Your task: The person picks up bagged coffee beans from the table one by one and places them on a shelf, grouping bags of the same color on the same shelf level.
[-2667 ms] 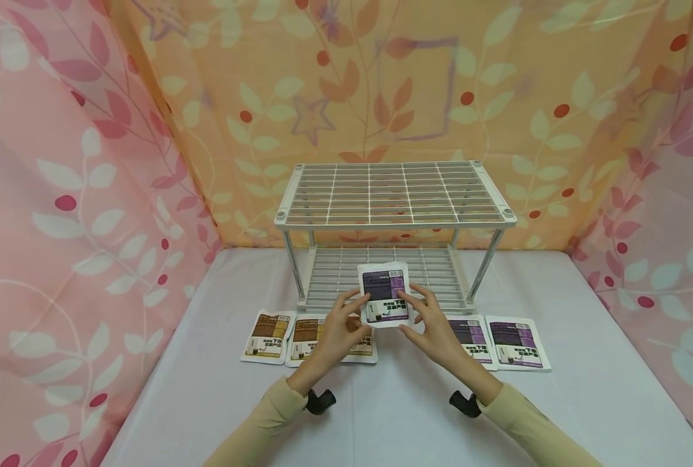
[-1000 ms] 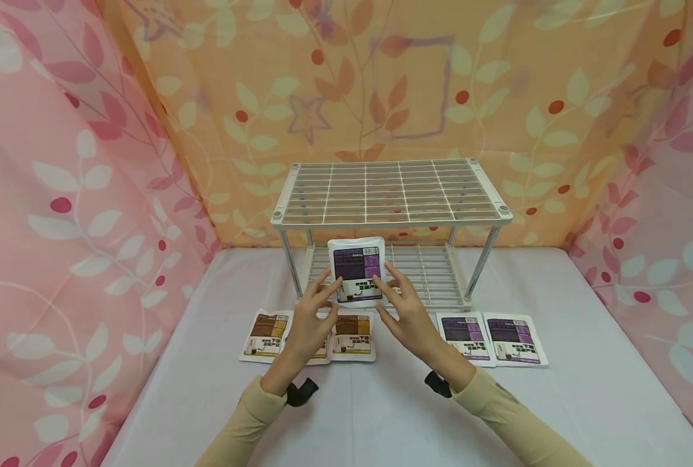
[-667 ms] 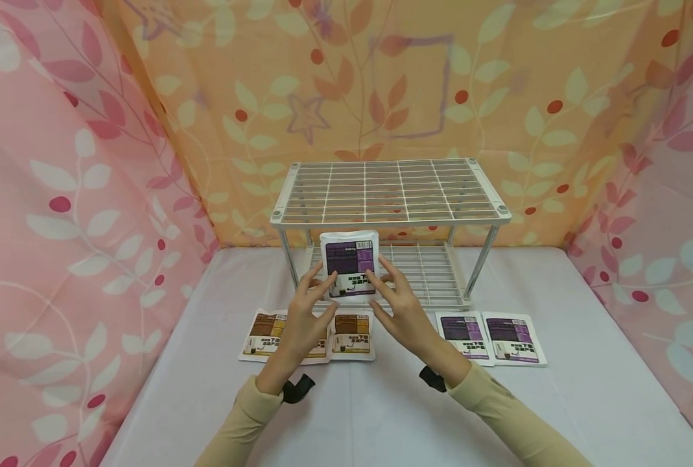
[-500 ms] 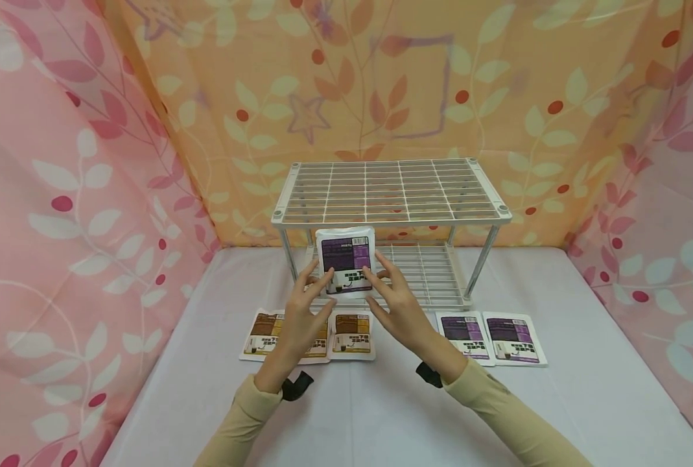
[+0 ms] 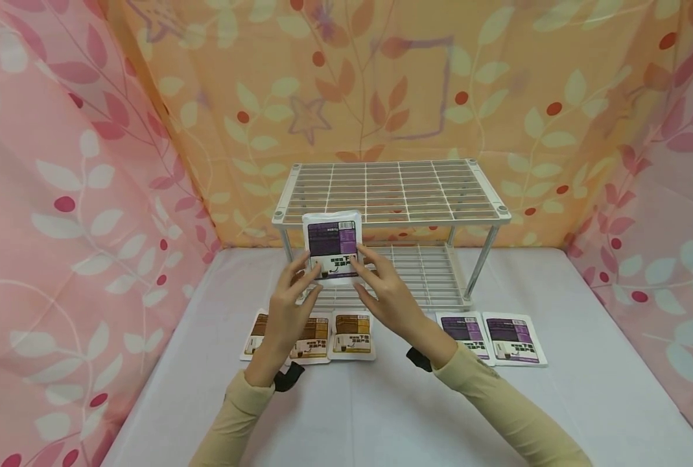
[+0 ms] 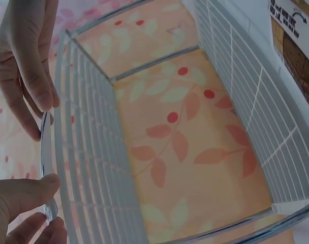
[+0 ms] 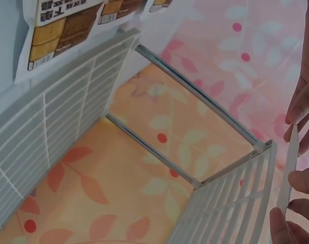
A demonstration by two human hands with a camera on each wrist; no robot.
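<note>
A white flat packet with a purple label (image 5: 332, 237) is held up in front of the rack's upper left front edge. My left hand (image 5: 288, 305) pinches its lower left side, and my right hand (image 5: 389, 295) pinches its lower right side. Both wrist views show the packet (image 6: 49, 152) nearly edge-on, close to the upper shelf. Behind it stands a two-tier white wire rack (image 5: 399, 201) with metal posts. Three brown-and-yellow packets (image 5: 352, 334) lie in a row at the left; my left hand and forearm partly cover them.
Two more purple packets (image 5: 512, 340) lie on the white tabletop (image 5: 369, 415) at the right, one partly behind my right sleeve. The rack's lower shelf (image 5: 422, 272) sits near table level. Patterned cloth (image 5: 235, 78) encloses the back and sides.
Both hands have raised the purple packet and carried it left, from before the lower shelf to the level of the upper shelf's front edge. The packets on the table stay put.
</note>
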